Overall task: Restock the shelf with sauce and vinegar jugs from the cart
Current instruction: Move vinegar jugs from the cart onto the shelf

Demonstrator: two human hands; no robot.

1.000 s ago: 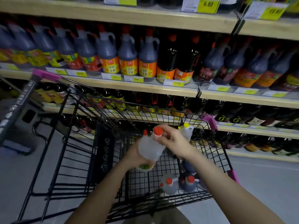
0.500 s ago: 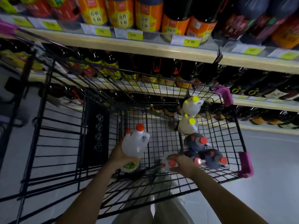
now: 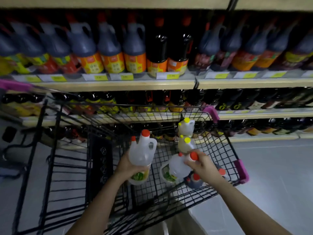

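- Over the cart [image 3: 240, 170], the left hand [image 3: 126, 168] grips an upright clear jug [image 3: 141, 151].
- Just right, the right hand [image 3: 202, 164] grips a second clear jug [image 3: 177, 167] by its neck, tilted.
- Beyond, dark jugs [image 3: 110, 48] fill the shelf [image 3: 118, 85].

Clear jug, red cap [image 3: 142, 150]: upright, held above cart [image 3: 227, 146]. Second clear jug [image 3: 177, 167]: tilted, neck toward 2 o'clock, lifted. Two yellow-capped jugs [image 3: 186, 127] at 12 o'clock; dark jug [image 3: 194, 181] at 5 o'clock. Shelf [image 3: 118, 84] stocked with dark jugs.
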